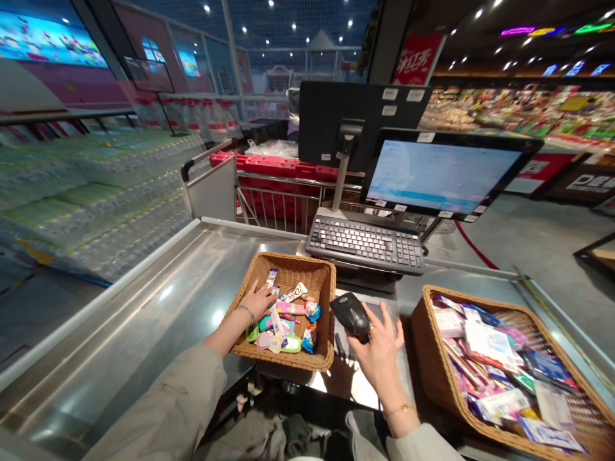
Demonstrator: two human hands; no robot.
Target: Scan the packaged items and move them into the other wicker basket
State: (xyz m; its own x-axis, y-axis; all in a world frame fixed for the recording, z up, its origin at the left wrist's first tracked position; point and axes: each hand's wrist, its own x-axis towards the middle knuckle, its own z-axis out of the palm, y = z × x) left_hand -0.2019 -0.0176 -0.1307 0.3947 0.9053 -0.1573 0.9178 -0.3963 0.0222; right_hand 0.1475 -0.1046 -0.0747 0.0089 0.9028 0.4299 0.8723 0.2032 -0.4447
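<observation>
While the left hand (257,302) lies with spread fingers on small candy packets (288,326) inside a wicker basket (288,261), the right hand (379,349) grips a black barcode scanner (352,314) over the metal counter (120,320), between that basket and another basket (425,333) full of flat packets (490,346).
</observation>
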